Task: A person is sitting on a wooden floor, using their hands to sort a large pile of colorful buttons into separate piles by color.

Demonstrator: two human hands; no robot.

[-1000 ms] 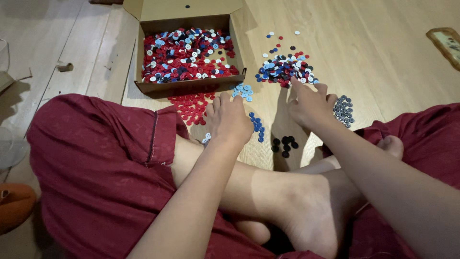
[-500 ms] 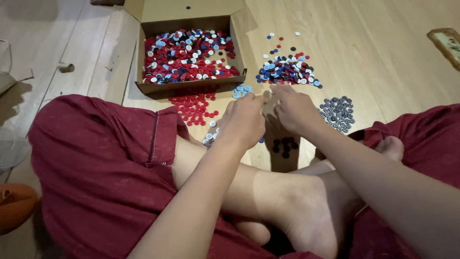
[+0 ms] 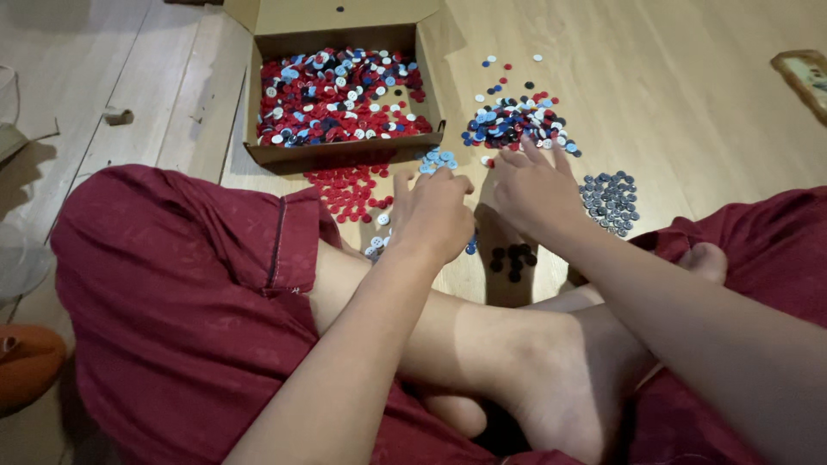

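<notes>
I sit cross-legged on a wooden floor with sorted heaps of buttons in front of me. My left hand point(image 3: 435, 211) hovers with bent fingers between the red heap point(image 3: 345, 185) and the small light blue heap point(image 3: 438, 158); its palm is hidden. My right hand point(image 3: 534, 185) lies beside it, fingers spread, fingertips at the near edge of the mixed heap point(image 3: 517, 125). A black heap point(image 3: 512, 257) lies just below both hands. Right of my right hand is a grey heap point(image 3: 610, 200). A few white buttons point(image 3: 376, 245) lie by my left wrist.
An open cardboard box point(image 3: 345, 153) full of mixed red, white and blue buttons stands beyond the heaps. My knees in dark red cloth flank the space, and my bare feet lie below the hands. An orange object point(image 3: 26, 362) sits at the far left.
My right hand came in from the grey heap to meet the left hand, then stretched its fingers forward to the mixed heap. My left hand shifted slightly right.
</notes>
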